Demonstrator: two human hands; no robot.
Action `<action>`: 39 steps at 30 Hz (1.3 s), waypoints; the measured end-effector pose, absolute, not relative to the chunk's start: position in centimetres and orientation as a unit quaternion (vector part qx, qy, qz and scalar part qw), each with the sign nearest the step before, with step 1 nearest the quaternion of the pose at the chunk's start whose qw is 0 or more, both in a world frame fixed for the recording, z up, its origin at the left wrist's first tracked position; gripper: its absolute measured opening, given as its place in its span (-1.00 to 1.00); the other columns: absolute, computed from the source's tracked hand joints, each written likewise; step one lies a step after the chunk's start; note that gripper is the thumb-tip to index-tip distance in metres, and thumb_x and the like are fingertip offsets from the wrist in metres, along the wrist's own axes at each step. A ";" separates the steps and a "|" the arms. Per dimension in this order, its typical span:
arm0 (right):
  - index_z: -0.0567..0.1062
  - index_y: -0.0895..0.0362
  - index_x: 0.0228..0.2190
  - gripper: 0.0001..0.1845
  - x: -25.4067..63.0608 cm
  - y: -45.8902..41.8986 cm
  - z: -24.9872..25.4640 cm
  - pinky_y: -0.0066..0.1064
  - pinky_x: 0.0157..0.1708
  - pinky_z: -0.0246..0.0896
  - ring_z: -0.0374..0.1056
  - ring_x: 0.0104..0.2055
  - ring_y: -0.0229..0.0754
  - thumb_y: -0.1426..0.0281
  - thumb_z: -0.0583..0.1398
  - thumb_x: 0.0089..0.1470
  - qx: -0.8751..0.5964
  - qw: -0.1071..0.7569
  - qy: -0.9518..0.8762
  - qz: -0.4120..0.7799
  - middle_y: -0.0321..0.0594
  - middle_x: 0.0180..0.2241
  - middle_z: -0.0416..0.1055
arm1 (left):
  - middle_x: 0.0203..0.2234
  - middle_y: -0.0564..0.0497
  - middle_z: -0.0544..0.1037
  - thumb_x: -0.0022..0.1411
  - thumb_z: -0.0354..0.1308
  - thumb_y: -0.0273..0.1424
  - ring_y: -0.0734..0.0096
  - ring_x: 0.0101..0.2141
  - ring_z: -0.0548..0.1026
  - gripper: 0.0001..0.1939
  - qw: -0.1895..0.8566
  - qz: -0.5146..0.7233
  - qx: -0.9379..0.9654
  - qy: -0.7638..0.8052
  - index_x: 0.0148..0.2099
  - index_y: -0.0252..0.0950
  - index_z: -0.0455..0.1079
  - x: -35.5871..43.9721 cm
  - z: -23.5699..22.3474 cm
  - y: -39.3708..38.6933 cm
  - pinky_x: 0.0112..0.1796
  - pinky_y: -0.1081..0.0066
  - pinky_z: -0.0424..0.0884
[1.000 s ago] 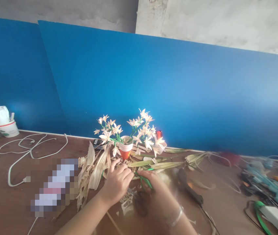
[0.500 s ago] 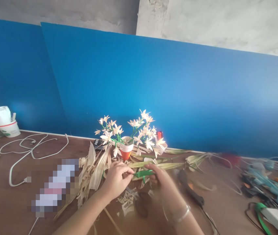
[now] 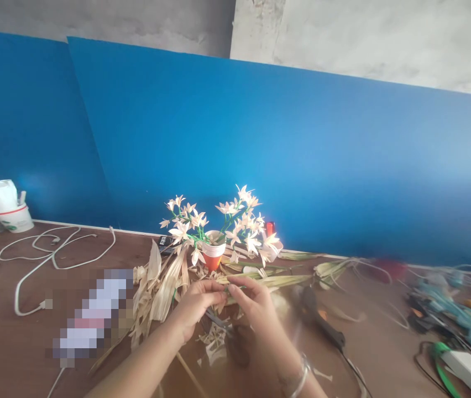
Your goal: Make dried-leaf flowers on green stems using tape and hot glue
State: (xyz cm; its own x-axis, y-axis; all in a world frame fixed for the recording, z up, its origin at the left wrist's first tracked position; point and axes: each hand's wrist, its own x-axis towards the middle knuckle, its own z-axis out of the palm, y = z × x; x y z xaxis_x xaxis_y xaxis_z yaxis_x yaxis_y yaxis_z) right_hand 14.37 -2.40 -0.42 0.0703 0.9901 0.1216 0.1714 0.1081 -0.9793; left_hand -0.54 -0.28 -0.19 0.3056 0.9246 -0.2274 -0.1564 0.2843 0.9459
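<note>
My left hand (image 3: pixel 199 303) is closed in a pinch, and the fingertips of my right hand (image 3: pixel 253 304) meet it from the other side. A small bit of green tape (image 3: pixel 226 289) shows between them; most of it is hidden behind my fingers. Just beyond stands a white and orange paper cup (image 3: pixel 213 257) holding pale artificial flowers (image 3: pixel 247 224) on green stems. Under my hands lies a pair of scissors (image 3: pixel 239 345), partly covered by my right hand and blurred.
Dried husks (image 3: pixel 171 287) are heaped left of the cup. A dark corded tool (image 3: pixel 329 329) lies to the right. White cables (image 3: pixel 32 275) and a white tub (image 3: pixel 14 218) are on the left. A blue panel (image 3: pixel 260 138) rises behind the table.
My right hand has moved left and turned, so its fingertips now meet my left hand's. The green tape that stretched between the hands is now mostly out of sight.
</note>
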 end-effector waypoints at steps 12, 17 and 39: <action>0.45 0.18 -0.53 -0.76 14.5 -2.6 0.3 -0.48 -0.57 0.10 0.22 -0.55 -0.27 0.27 0.14 0.02 -0.556 0.484 -0.560 0.378 -0.28 -0.59 0.35 | -0.59 0.09 0.50 -0.23 0.36 -0.34 0.39 -0.46 0.44 -0.63 0.657 0.387 0.476 0.438 -0.28 -0.33 0.48 0.0 -0.4 -0.4 -0.35 0.40 0.27; 0.42 0.17 -0.57 -0.76 14.6 -2.6 0.4 -0.50 -0.61 0.01 0.15 -0.59 -0.30 0.28 0.15 0.01 -0.557 0.476 -0.561 0.385 -0.33 -0.65 0.27 | -0.59 0.07 0.51 -0.18 0.31 -0.33 0.38 -0.49 0.42 -0.77 0.629 0.369 0.506 0.461 -0.42 -0.34 0.48 0.0 -0.4 -0.5 -0.39 0.40 0.25; 0.39 0.18 -0.66 -0.76 15.3 -2.2 0.1 -0.52 -0.64 -0.10 0.04 -0.63 -0.35 0.35 0.14 -0.04 -0.538 0.438 -0.589 0.415 -0.38 -0.70 0.17 | -0.65 0.08 0.48 -0.23 0.32 -0.34 0.40 -0.53 0.37 -0.82 0.633 0.315 0.526 0.472 -0.50 -0.33 0.50 -0.2 -0.1 -0.6 -0.37 0.39 0.22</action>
State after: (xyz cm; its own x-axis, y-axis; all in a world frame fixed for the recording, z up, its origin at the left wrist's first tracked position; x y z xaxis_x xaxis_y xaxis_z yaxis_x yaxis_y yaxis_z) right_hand 15.35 -2.23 0.13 -0.0382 0.9968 0.0695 0.2705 0.0773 -0.9596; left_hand -0.24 -0.55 -0.09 0.3552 0.8957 -0.2673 0.0975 0.2489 0.9636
